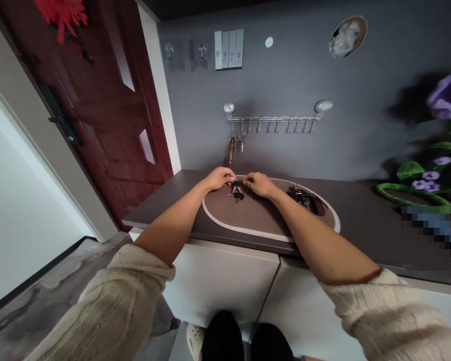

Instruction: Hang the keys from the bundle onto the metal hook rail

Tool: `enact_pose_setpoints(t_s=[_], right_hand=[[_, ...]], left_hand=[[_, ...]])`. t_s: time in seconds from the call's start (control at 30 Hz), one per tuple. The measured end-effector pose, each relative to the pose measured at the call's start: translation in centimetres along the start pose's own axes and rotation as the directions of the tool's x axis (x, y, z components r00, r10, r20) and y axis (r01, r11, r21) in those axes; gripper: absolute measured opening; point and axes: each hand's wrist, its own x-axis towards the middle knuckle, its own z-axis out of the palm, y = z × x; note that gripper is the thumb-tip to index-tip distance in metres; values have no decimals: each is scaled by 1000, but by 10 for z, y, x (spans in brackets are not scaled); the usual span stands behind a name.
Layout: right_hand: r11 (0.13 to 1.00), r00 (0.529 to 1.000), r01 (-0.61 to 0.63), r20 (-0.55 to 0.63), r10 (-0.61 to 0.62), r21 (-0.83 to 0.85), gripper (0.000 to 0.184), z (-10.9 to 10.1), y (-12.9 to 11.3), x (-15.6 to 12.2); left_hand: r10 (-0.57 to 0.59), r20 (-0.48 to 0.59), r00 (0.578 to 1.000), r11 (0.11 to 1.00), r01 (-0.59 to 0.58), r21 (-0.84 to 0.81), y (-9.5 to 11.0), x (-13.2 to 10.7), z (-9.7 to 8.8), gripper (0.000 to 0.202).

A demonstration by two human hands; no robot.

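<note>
Over the oval brown mat point(248, 220) with a pale rim, my left hand point(220, 178) pinches a bunch of keys point(237, 190) with dark heads, which hangs below the fingertips. Close beside it on the right, my right hand point(261, 184) is closed too, thumb and fingers together. A dark bunch of keys point(253, 194) shows just under its fingers, partly hidden. Farther right on the mat lies a pile of dark keys point(299, 194) with a brown leather-like piece point(317, 206).
Above my hands a clear hook rail point(274, 119) is fixed to the grey wall, with two key rings point(232, 149) at its left end. Green stems and purple flowers point(428, 183) stand at the right. A dark red door point(108, 100) is at the left, white cabinet doors point(225, 281) below.
</note>
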Motion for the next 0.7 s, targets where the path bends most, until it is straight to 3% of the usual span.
enact_pose_setpoints(t_s=[0.33,0.53,0.7], right_hand=[[949,995,-58,-54,78,309,10,2,0,2],[843,990,-101,-31,138,528,9,-2,-9,-1],[786,989,-109,-11,146,609,12,-8,-19,-7]], left_hand=[[34,-85,996,997,-40,-70,11,0,7,11],[100,-160,982,990,-113,-78,16,0,8,14],[100,-221,970,988,-124,-95,19,2,10,14]])
